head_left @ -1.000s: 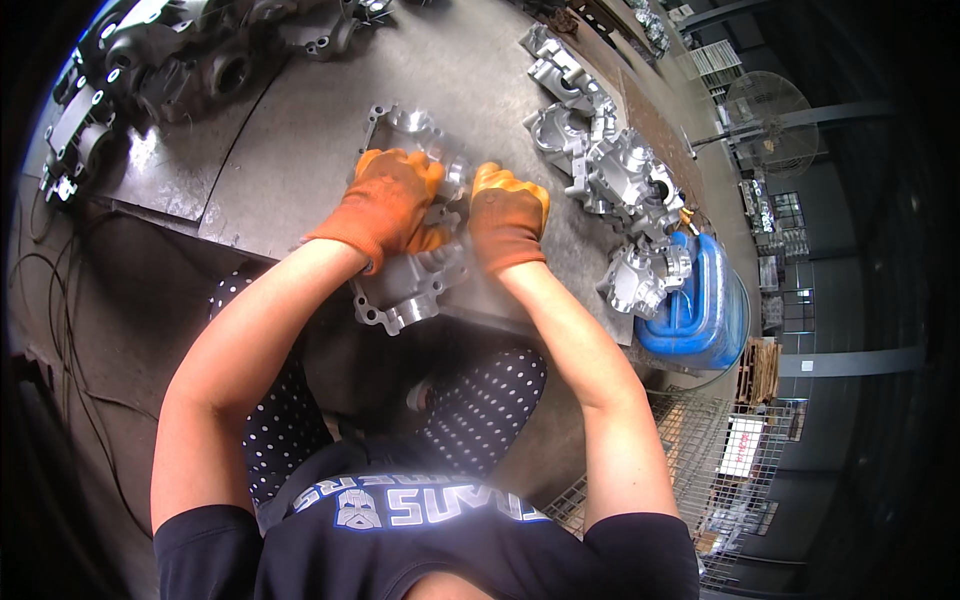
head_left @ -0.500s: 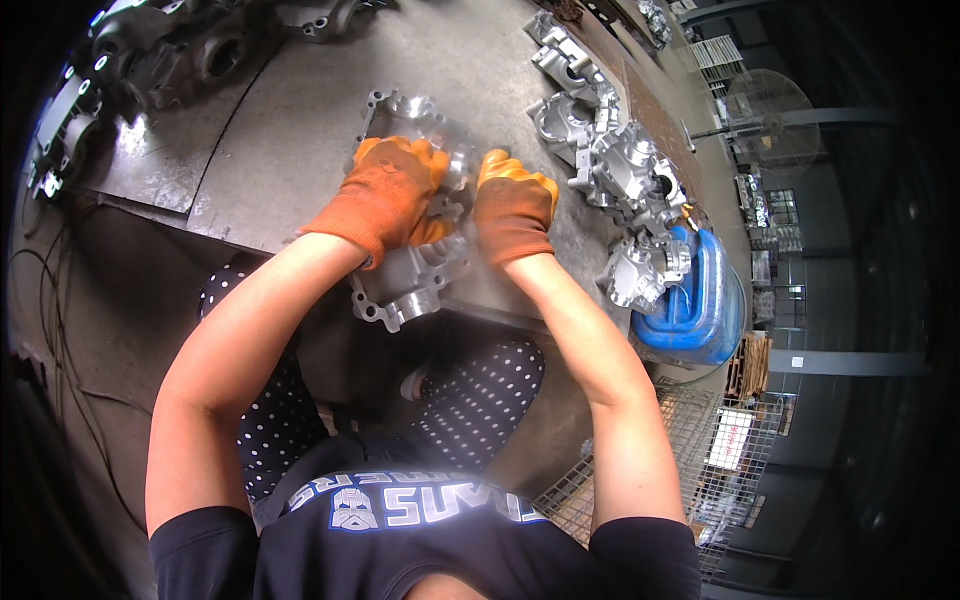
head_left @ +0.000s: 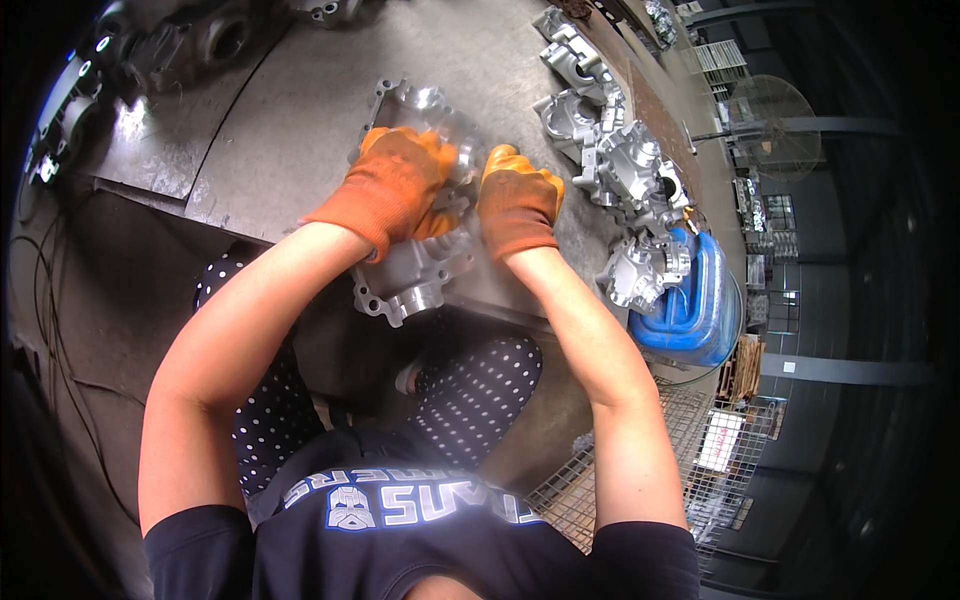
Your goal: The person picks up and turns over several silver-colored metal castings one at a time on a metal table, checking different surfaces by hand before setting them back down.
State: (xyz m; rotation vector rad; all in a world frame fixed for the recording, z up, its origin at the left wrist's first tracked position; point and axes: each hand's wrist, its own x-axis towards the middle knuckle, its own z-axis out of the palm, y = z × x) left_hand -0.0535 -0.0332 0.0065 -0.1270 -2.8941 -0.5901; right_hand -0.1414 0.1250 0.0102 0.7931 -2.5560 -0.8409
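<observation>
Currently, silver casting (head_left: 405, 292): is being held on the grey workbench (head_left: 300, 110), before the person, its near end being extended past the bench edge.
Left hand (head_left: 398, 180): is being clamped on the casting's middle, orange-gloved fingers being curled over it.
Right hand (head_left: 520, 200): is being held just beside the casting, gloved fingers being curled together; whether anything is being gripped within, or the casting touched, cannot be told.
Row of castings (head_left: 632, 165): is being supported on the bench's right side.
Blue container (head_left: 690, 320): is being partly hidden by the row's nearest piece.
Dark castings (head_left: 180, 50): are being left in shadow, upper left.
</observation>
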